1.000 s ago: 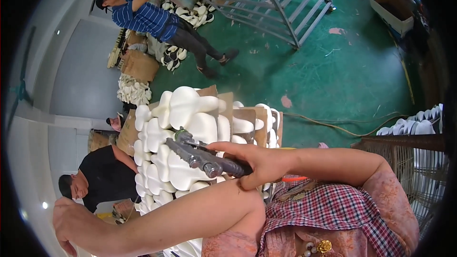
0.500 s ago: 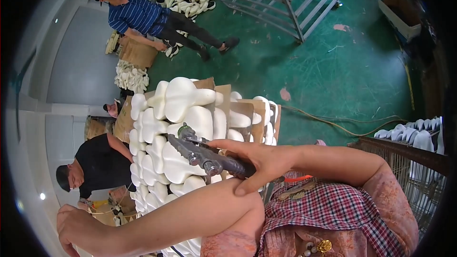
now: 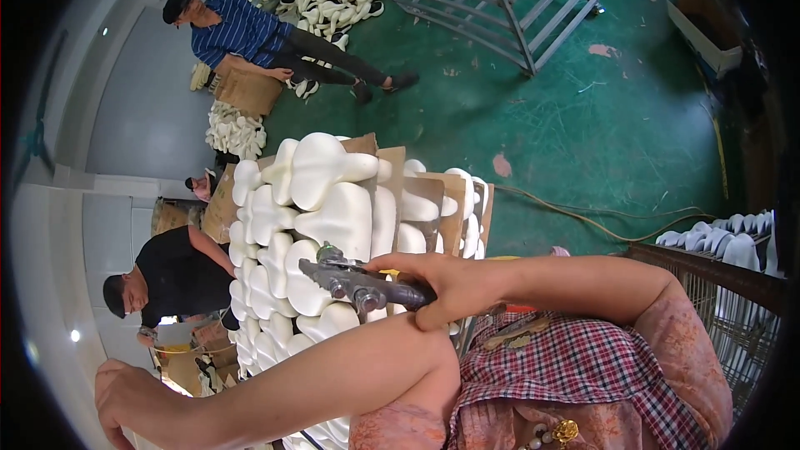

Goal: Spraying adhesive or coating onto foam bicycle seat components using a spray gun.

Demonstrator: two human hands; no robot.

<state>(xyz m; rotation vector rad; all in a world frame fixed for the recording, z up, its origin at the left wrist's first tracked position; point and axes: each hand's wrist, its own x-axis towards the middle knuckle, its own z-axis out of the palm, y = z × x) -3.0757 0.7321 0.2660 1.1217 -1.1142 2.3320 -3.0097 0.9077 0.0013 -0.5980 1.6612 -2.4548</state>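
My right hand (image 3: 458, 287) is closed round the handles of dark grey metal pliers (image 3: 362, 283). Their bolted jaws point left, over a tall stack of white bicycle-saddle-shaped pieces (image 3: 337, 217). A small greenish bit (image 3: 331, 252) shows at the upper side of the jaws. Below the pliers my left forearm stretches across to the lower left. There my left hand (image 3: 137, 408) hangs bent at the wrist, near the dark rim of the picture. Its fingertips are out of sight, so whether it holds anything is not visible.
Brown cardboard sheets (image 3: 454, 208) separate rows in the stack. A person in black (image 3: 183, 271) bends beyond it at left; another in striped blue (image 3: 246, 33) stands farther off. A grey metal rack (image 3: 500, 8) stands on the green floor; a yellowish hose (image 3: 583, 221) crosses it.
The pliers' jaws have tilted slightly and shifted a little right with my right hand. My left hand has moved slightly left. The person in black has lifted their head a little.
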